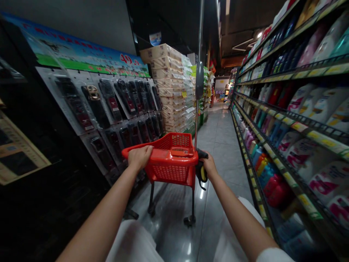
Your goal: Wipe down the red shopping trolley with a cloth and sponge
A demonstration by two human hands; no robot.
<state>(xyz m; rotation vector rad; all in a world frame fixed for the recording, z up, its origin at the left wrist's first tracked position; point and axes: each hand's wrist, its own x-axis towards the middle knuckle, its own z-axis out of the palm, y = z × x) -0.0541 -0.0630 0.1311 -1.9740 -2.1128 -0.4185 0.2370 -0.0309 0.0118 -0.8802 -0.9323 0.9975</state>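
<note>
Glossy grey tile floor point(222, 145): runs far down a store aisle.
Red perforated plastic shopping cart point(170, 174): near, at centre, on dark wheeled legs.
My left hand point(138, 158): arm outstretched, fingers curled over the cart's smooth left rim.
My right hand point(210, 166): fingers wrapped on a black bundle point(202, 154) at the cart's right, tips hidden from me.
Shiny metal pole point(200, 80): upright by the cart's right corner, blocking part of my view.
Flanks: packaged dark belts point(127, 97) left; shelved plastic bottles point(298, 150) right.

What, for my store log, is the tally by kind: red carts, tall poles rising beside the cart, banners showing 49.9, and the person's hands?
Red cart: 1
Tall pole: 1
Banner: 1
Left hand and right hand: 2
Total: 5
</note>
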